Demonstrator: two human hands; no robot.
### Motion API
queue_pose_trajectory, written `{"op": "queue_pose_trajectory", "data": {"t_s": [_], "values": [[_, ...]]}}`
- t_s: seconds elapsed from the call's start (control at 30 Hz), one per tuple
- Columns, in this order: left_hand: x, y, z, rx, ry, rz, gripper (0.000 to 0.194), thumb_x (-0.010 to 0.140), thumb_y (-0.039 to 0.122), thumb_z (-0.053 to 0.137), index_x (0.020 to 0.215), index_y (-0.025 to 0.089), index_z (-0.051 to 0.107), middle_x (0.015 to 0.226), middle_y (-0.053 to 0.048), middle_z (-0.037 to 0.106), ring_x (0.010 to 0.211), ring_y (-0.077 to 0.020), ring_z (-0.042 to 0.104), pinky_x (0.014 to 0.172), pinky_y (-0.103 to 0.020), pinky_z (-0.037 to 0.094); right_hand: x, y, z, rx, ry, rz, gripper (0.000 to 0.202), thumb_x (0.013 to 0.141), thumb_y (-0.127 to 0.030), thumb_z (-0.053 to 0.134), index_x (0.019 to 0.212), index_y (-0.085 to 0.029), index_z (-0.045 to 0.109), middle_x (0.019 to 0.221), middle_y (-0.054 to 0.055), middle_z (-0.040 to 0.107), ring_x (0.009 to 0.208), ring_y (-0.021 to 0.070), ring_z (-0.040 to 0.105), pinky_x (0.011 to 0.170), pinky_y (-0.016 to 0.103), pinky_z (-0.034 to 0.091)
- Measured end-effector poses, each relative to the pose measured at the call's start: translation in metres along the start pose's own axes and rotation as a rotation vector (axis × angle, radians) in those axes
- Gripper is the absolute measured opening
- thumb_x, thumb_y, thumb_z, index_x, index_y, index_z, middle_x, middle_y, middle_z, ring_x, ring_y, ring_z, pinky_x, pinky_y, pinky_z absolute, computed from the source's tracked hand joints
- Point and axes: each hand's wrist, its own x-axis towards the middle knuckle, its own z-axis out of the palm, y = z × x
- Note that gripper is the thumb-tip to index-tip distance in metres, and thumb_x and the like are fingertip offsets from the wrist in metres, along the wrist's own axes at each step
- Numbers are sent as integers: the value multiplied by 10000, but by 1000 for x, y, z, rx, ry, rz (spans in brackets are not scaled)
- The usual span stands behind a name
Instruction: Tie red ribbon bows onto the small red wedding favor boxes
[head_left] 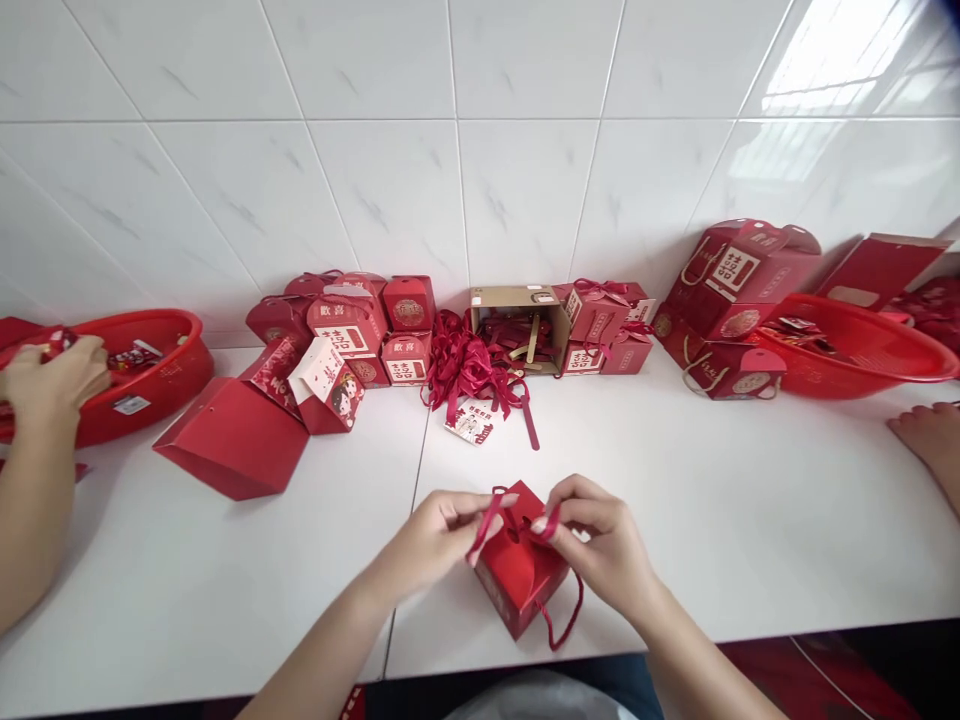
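Observation:
A small red box [517, 590] with rope handles sits near the table's front edge. Dark red ribbon [520, 531] crosses its top, knotted or looped at the middle. My left hand [450, 535] pinches one part of the ribbon above the box's left side. On the other side, my right hand [592, 530] pinches another part between thumb and fingers. Beyond the box lie a heap of red ribbons [469, 360], a white printed tag [472, 422] and a flat dark red strip [531, 424].
Finished-looking red boxes [349, 325] line the tiled wall, beside an open cardboard box [517, 297]. Red basins stand left [169, 385] and right [877, 370]. Another person's hand [56, 375] reaches into the left basin; another hand [926, 435] rests at far right.

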Motion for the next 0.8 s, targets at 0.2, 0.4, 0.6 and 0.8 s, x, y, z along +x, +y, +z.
{"op": "queue_pose_trajectory", "data": {"t_s": [0.2, 0.4, 0.6, 0.8], "values": [[-10, -16, 39, 440, 252, 425, 478, 883, 49, 404, 1223, 289, 639, 1174, -93, 593, 860, -169, 657, 739, -283, 557, 4, 0, 17, 156, -155, 185, 99, 696, -125, 702, 614, -175, 679, 799, 23, 583, 615, 107, 517, 519, 225, 416], [-4, -22, 23, 461, 82, 564, 397, 916, 34, 386, 1031, 258, 693, 1142, -88, 590, 727, -124, 605, 665, -255, 538, 7, 3, 12, 99, -236, 240, 201, 577, -3, 631, 572, -174, 525, 803, -22, 519, 612, 87, 456, 514, 207, 372], [2, -17, 15, 458, 69, 571, 312, 921, 64, 426, 885, 218, 696, 1109, -87, 646, 851, -157, 663, 738, -257, 548, 13, -3, 1, 43, -341, 188, 166, 632, -27, 656, 617, -183, 602, 893, 8, 555, 723, 124, 548, 615, 243, 453], [-11, -38, -9, 807, 490, 628, 214, 882, 100, 539, 920, 221, 712, 927, -71, 652, 817, -181, 635, 677, -268, 516, 3, 0, -29, -123, -314, 228, 200, 714, -62, 608, 578, -187, 534, 1182, 68, 575, 1123, 258, 538, 948, 447, 427]]}}
